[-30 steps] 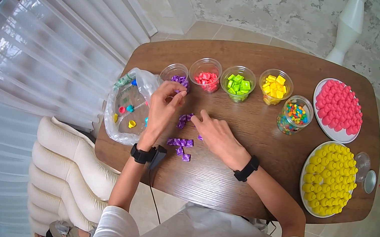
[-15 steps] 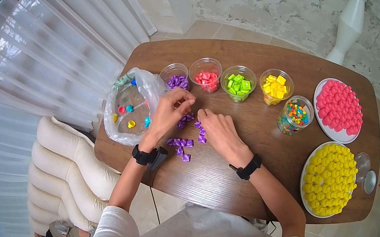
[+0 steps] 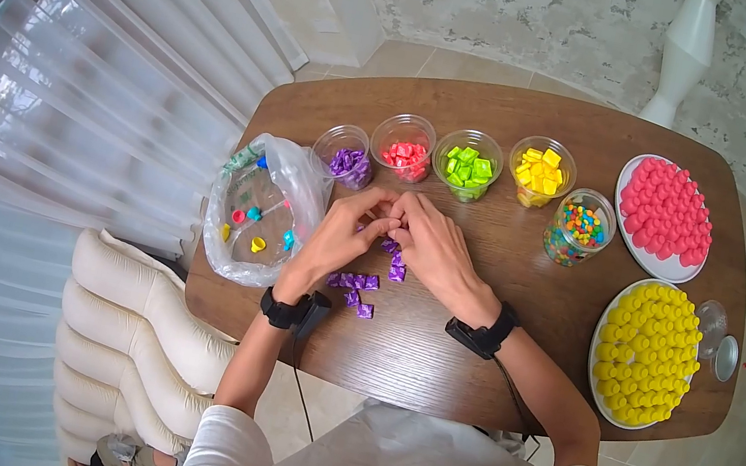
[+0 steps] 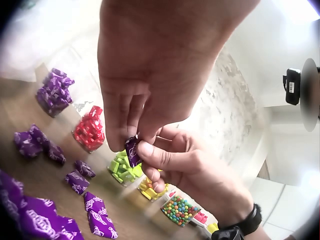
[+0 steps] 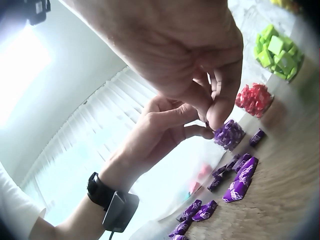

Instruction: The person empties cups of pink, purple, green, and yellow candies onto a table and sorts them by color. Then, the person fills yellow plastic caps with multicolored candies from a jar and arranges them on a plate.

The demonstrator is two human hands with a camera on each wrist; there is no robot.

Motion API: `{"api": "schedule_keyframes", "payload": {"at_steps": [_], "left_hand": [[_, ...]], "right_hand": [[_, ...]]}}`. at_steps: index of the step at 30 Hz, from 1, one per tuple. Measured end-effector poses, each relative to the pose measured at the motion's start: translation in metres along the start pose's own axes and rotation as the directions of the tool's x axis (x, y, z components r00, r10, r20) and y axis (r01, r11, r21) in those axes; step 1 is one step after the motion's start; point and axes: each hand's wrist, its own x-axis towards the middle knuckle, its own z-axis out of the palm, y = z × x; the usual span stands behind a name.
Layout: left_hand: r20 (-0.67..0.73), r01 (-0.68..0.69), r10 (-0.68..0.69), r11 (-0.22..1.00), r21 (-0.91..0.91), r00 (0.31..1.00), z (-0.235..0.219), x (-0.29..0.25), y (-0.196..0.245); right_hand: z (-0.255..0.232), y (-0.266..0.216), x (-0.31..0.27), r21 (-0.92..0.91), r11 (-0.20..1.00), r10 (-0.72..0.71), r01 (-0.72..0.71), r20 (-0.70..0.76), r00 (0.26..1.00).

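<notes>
Two bare hands are working close together above the wooden table, their fingertips converging on one purple wrapped piece. The left hand is pinching this piece from one side, its fingers clamping the wrapper; the right hand is gripping it from the other, with the thumb pressing against it. The piece is being held just above the table, between the fingertips. Loose purple pieces are lying below and near the hands, several of them touching. Beyond, four clear cups are standing in a row: one is holding purple pieces, the next red, then green and yellow. A clear jar of multicoloured sweets is standing beside the yellow cup. Farther right, one white plate is carrying pink pieces and another yellow ones. Left of the hands, a translucent bag is lying open around small coloured pieces.
</notes>
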Motion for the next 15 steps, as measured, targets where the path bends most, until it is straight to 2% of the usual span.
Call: {"api": "schedule_keyframes", "payload": {"at_steps": [2,4,6,8,9,11,12,13,14,15], "left_hand": [[-0.007,0.002,-0.002,0.999,-0.036,1.0,-0.002,0.001,0.002],[0.051,0.121,-0.114,0.98,-0.157,0.992,-0.007,0.001,0.007],[0.056,0.125,-0.115,0.97,-0.21,0.992,-0.009,0.001,0.008],[0.06,0.129,-0.117,0.956,-0.262,0.991,-0.011,0.0,0.007],[0.044,0.127,-0.12,0.961,-0.247,0.992,-0.012,-0.001,0.003],[0.028,0.125,-0.122,0.964,-0.233,0.992,-0.018,-0.001,0.0],[-0.12,0.113,-0.14,0.971,-0.211,0.983,-0.024,0.002,-0.002],[-0.266,0.105,-0.153,0.977,-0.188,0.952,-0.03,0.005,-0.003],[-0.266,0.106,-0.154,0.977,-0.187,0.952,-0.039,0.011,-0.006],[-0.376,0.077,-0.078,0.997,-0.017,0.924,-0.049,0.018,-0.009]], "right_hand": [[0.0,-0.003,0.002,0.096,0.995,0.016,-0.011,-0.045,0.999],[-0.002,-0.006,0.004,0.15,0.989,0.03,-0.019,-0.071,0.997],[-0.003,-0.006,0.006,0.204,0.979,0.045,-0.025,-0.095,0.994],[-0.004,-0.005,0.008,0.333,0.94,0.105,-0.08,-0.055,0.993],[-0.005,-0.005,0.01,0.333,0.94,0.104,-0.08,-0.056,0.993],[-0.01,-0.008,0.012,0.434,0.878,0.198,-0.2,0.05,0.979],[-0.011,-0.008,0.011,0.434,0.879,0.199,-0.2,0.049,0.979],[-0.012,-0.008,0.01,0.3,0.946,0.142,-0.126,-0.035,0.989],[-0.012,-0.008,0.009,0.155,0.986,0.072,-0.055,-0.109,0.991],[-0.012,-0.007,0.007,0.157,0.986,0.07,-0.053,-0.108,0.992]]}}
